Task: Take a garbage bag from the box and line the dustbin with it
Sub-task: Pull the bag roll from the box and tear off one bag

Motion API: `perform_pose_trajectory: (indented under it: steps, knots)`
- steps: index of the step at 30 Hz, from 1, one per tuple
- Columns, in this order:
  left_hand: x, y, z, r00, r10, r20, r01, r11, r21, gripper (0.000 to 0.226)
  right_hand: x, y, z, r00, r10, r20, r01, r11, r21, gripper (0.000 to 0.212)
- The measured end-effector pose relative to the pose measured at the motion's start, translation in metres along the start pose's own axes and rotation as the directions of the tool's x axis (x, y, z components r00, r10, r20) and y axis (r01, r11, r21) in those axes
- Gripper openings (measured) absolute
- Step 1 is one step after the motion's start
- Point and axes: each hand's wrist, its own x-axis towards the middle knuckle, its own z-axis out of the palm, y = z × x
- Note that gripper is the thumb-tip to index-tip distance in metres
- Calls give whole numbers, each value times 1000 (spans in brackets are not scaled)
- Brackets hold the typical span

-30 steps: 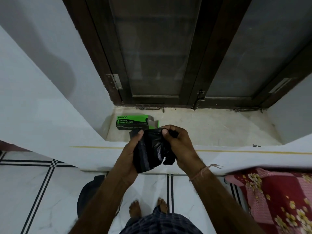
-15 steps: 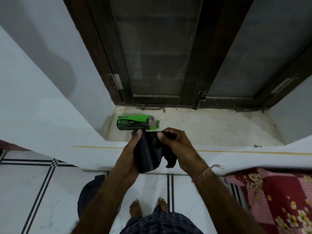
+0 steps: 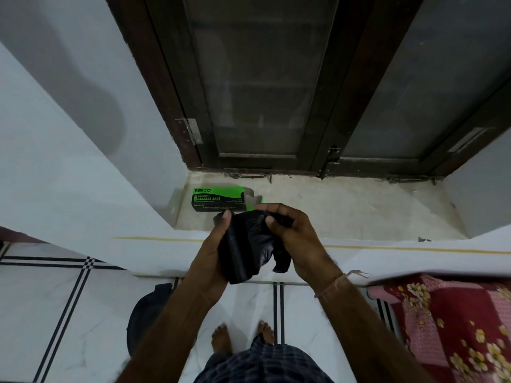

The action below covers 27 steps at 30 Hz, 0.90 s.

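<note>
The garbage bag (image 3: 249, 244) and dustbin (image 3: 146, 313) are black. The box (image 3: 218, 200) is green and black. The floor (image 3: 33, 313) is white with black double lines. The blanket (image 3: 456, 327) has red-pink checks, yellow flowers.

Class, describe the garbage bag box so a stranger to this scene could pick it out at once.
Find the dark wooden frame; below it runs a pale stone sill. At the sill's left end, by the white wall, lies the box. It is the only green thing, printed GARBAGE BAGS, its right flap open.

Thread wristband (image 3: 333, 285), dark checked cloth (image 3: 262, 364), bare feet (image 3: 221, 337).
</note>
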Motion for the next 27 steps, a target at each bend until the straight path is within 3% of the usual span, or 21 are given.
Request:
perform_pose_trajectory:
  steps: [6, 9, 13, 20, 27]
  knots:
    - [-1, 1, 0, 1000, -3, 4, 3, 999, -43, 47, -2, -1, 2, 1000, 29, 5, -29, 999, 14, 22]
    - [-2, 2, -1, 1000, -9, 13, 9, 999, -47, 49, -3, -4, 5, 997, 66, 37, -64, 996, -57, 20]
    - [-2, 1, -3, 1000, -23, 7, 23, 999, -37, 52, -2, -2, 4, 996, 89, -22, -91, 989, -118, 18]
    - [-4, 3, -2, 999, -38, 8, 39, 999, -2, 49, -3, -4, 6, 997, 58, -46, -61, 997, -55, 15]
    - [-7, 0, 0, 998, -42, 55, 44, 998, -33, 46, -8, -8, 8, 997, 76, 19, -76, 997, -31, 15]
